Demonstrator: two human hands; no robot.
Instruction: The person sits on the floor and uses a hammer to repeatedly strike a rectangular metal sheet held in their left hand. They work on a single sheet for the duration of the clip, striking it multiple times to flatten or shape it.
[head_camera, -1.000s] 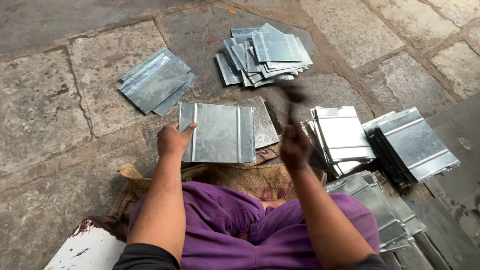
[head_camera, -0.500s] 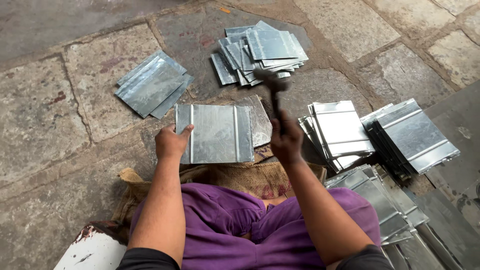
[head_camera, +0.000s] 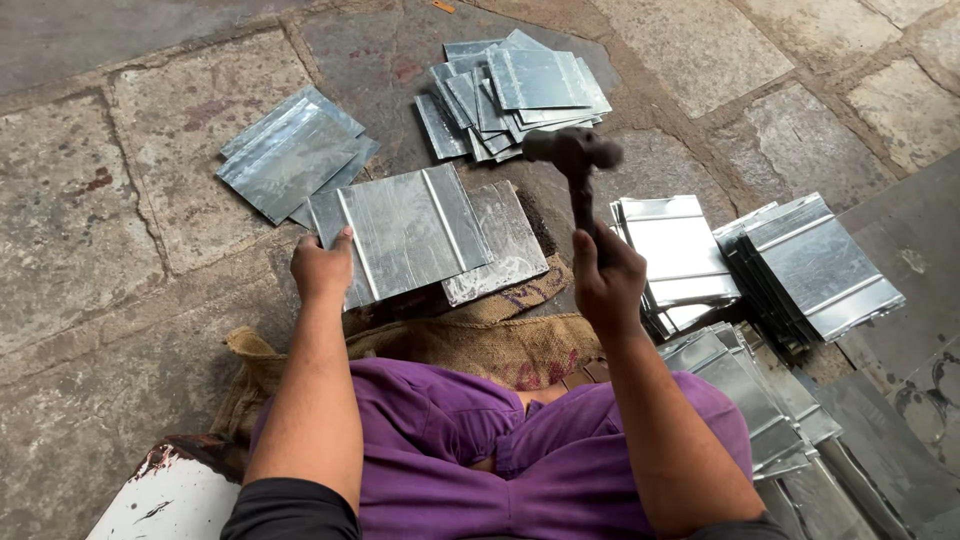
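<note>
A: Since the earlier frame, hammer (head_camera: 572, 150) is higher and further left; it now hangs over the gap between the far fan of sheets and the work piece, head blurred. Ribbed sheet (head_camera: 400, 232) has kept its place.

B: Largest first. What is it lying on?

A: Stone-slab floor (head_camera: 90, 200). A burlap sack (head_camera: 470, 345) is spread on it in front of the purple-clad lap, probably as padding. The ribbed sheet lies flat just beyond the sack, overlapping a plainer sheet (head_camera: 505, 240) beneath its right edge.

B: Stacks?

A: Four. Fanned pile (head_camera: 515, 90) far centre; small pile (head_camera: 290, 150) far left; neat stack (head_camera: 675, 250) just right of the hammer hand; darker ribbed stack (head_camera: 815, 265) further right. More strips lie by the right knee (head_camera: 750, 400). Sorted within arm's reach, I judge, though I cannot tell which piles are finished.

B: Hands?

A: Left hand (head_camera: 322, 268) presses the near left corner of the ribbed sheet, thumb on top and fingers curled at the edge; that pins it against shifting. Right hand (head_camera: 605, 285) is closed in a fist round the hammer handle, low on the shaft, which suits a full swing.

B: Contact with the sheet?

A: None; hammer is well clear of it
</note>
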